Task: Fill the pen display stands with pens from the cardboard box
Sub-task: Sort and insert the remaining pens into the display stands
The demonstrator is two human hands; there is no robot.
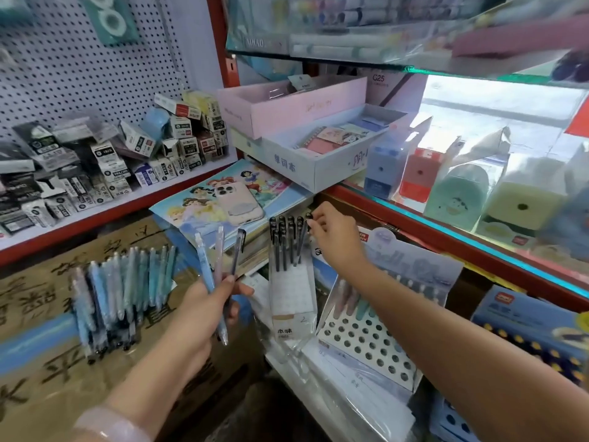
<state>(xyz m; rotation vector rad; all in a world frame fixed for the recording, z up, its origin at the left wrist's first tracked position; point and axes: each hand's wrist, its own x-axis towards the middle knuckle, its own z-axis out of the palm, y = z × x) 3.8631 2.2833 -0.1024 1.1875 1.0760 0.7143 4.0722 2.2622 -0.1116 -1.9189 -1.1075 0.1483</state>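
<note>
- Three pens are gripped in the left hand, fanned upward: a light blue one, a pale pink one and a dark one with a black cap and clip. Their tips point down past the palm.
- A pale bracelet is worn on the left wrist.
- A black-capped pen is pinched at its top by the fingertips of the right hand, at the right edge of a narrow clear display stand.
- That stand is seen upright, with a white card front bearing printed characters; rows of slim dark pens with black caps stand packed in its upper part.
- A second display stand is placed just beside it on the right: a white sloped panel of round holes, mostly unfilled, with a few pastel pens in its back row and a grey-blue printed card behind.
- A loose bundle of blue and pale pens is laid on a flattened cardboard box at the left, marked with large dark characters.
- A phone in a pale pink case is laid on a cartoon-printed book behind the stands.
</note>
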